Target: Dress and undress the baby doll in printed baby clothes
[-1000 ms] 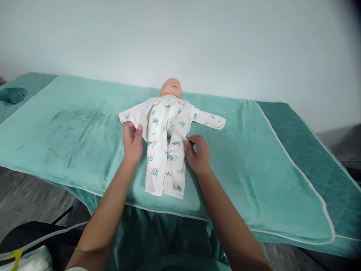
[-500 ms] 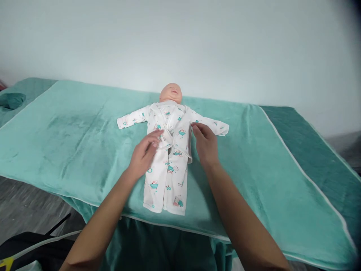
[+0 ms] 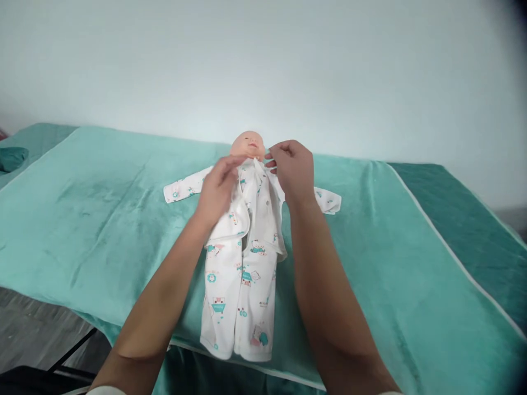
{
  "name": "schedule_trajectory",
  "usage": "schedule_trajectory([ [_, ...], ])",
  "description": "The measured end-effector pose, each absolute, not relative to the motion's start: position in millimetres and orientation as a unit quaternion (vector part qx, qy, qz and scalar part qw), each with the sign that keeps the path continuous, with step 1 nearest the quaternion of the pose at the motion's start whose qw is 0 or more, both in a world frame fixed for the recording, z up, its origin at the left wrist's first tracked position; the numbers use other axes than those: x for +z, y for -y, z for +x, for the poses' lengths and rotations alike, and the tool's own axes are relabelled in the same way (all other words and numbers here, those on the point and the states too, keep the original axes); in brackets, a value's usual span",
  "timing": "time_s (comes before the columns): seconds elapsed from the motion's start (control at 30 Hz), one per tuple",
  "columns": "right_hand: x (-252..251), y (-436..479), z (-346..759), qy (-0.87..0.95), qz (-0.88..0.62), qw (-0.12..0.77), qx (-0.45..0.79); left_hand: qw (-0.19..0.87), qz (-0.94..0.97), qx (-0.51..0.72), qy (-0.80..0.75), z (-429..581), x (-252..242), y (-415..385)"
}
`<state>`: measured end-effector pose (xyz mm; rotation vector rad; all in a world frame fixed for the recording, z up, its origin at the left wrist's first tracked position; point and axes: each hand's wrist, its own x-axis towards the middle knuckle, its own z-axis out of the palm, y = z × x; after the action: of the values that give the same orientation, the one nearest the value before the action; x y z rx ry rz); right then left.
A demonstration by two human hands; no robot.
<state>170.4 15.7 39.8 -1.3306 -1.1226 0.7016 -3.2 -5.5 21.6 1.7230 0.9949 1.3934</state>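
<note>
2 forearms (image 3: 158, 307) angle in over the green table's (image 3: 102, 230) near edge. White printed outfit (image 3: 220, 285): leg ends by that edge. Left hand (image 3: 220, 189) over its chest, fingers half-bent inward; right hand (image 3: 293, 167) by the collar (image 3: 257, 167), fingers curled. Can't tell if either has cloth. Doll's head (image 3: 247, 144) at far edge.

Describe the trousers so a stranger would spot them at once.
Start from the long, teal-covered table before the pale wall. Around its middle lies a doll in a white jacket, and the white trousers emerge below the jacket's hem toward the table's near edge. Both garments carry prints, but only the trousers have two side-by-side legs.
</note>
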Motion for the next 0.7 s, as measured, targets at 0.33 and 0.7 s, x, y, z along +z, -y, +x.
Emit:
schedule_trajectory([
  [0.33, 20, -20, 166, 0.601, -0.603, 0.46, 0.252, 0.396, 0.491, 0.555, -0.542, -13, -2, -47],
  [0.7, 30, -24, 152, 0.496, -0.552, 0.564, 0.362, 0.406, 0.566, 0.517, -0.498, -29, -10, -41],
])
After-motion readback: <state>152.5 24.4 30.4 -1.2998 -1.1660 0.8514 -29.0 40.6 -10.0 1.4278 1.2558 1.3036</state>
